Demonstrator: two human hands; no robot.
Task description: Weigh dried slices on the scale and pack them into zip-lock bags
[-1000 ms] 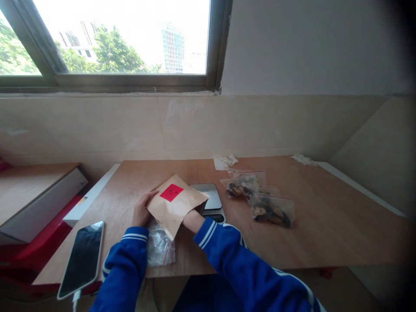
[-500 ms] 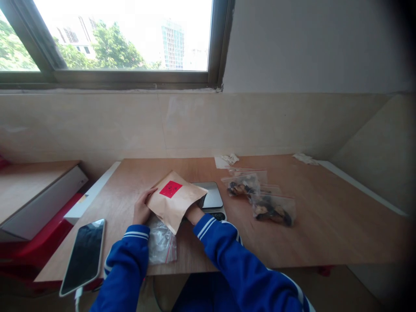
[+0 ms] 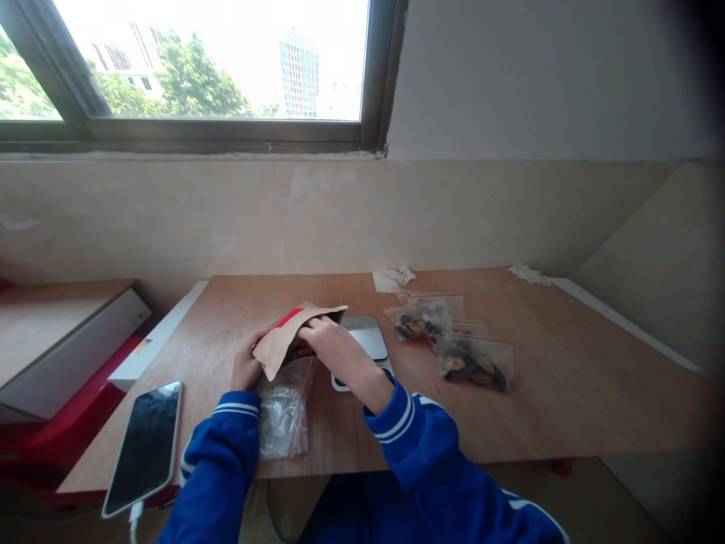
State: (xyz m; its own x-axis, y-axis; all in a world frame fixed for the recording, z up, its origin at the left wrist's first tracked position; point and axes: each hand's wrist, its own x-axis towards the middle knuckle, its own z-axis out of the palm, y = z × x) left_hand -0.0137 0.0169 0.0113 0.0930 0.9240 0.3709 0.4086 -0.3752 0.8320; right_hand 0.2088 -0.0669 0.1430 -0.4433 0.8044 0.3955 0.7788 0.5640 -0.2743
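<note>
A brown kraft paper bag [image 3: 282, 346] with a red label is tilted above the table, its mouth gaping toward me and to the right. My left hand [image 3: 247, 364] grips the bag's left side, the fingers partly hidden behind it. At the mouth, my right hand [image 3: 325, 338] has its fingers curled at the upper rim, the fingertips partly hidden. Something brownish shows dimly inside the bag. Below it lies a stack of clear zip bags [image 3: 283, 419] with red seal lines. Partly behind my right hand sits a small kitchen scale [image 3: 368, 336] with a silver plate.
Several zip bags filled with dark and tan dried pieces [image 3: 474, 364] lie right of the scale. A phone [image 3: 146, 446] with a white cable [image 3: 136, 512] rests at the table's left front. Crumpled tissue [image 3: 399, 275] lies at the back edge of the wooden table [image 3: 544, 400].
The bag has tipped so its mouth now shows, with its label foreshortened. My right hand has come from under the bag's right side up to its opening. My left hand keeps its hold.
</note>
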